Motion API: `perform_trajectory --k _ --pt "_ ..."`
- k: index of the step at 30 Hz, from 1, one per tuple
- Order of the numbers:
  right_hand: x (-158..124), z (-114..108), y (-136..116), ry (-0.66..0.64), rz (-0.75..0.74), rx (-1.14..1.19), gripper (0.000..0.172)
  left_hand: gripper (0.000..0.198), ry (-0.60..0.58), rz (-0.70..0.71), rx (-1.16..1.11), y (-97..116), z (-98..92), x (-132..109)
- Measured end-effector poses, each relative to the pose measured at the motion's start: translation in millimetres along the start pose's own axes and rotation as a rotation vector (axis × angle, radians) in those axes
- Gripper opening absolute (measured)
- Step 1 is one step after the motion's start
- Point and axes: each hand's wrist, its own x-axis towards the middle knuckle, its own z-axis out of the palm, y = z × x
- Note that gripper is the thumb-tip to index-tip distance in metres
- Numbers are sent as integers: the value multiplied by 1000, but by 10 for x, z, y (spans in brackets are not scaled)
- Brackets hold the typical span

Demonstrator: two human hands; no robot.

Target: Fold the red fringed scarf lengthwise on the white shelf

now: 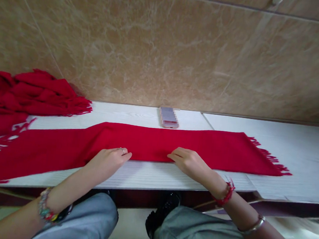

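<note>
Cloth (151,143) of a matte, even red lies as 1 long strip across a white wood-grained tabletop (296,149), in front of the person. It is smooth and flat from the middle to the right, with soft creases where it bends toward the near left. Its right end is cut on a slant and finished with a twisted fringe (269,156).

The left hand (114,157) and the right hand (187,161) are set apart at the near edge of the strip, fingers drawn together on it; I cannot tell whether they pinch the fabric or only press it.

At the far left, a rumpled red heap (37,91) of similar fabric is piled in loose folds, also fringed. Behind the strip, near its far edge, a flat rectangular phone (169,116) lies within a pale pinkish rim. The wall (166,52) is brown tile with pale marbled veins and straight joints.

A beaded bracelet (44,206) circles the left wrist; the right arm wears a red cord band (227,195) and a smooth silvery bangle (255,225).
</note>
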Motion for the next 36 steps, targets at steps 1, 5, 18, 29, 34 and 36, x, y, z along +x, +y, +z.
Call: perform_trajectory --k 1,5,18,29,34,36 --pt "-20 -1 6 -12 -3 -10 15 37 8 -5 4 2 5 -1" --pt "-53 -6 3 -52 -18 -35 14 40 73 31 42 100 20 50" --pt "-499 15 263 -82 109 23 39 35 59 63 25 204 5 127" --pt "-609 -206 263 -15 268 -117 25 35 67 127 4 371 -143 370" --pt "-760 -184 300 12 258 -83 22 33 -33 128 59 393 -190 419" --pt "-789 -170 302 31 228 -53 24 35 19 116 65 442 -170 448"
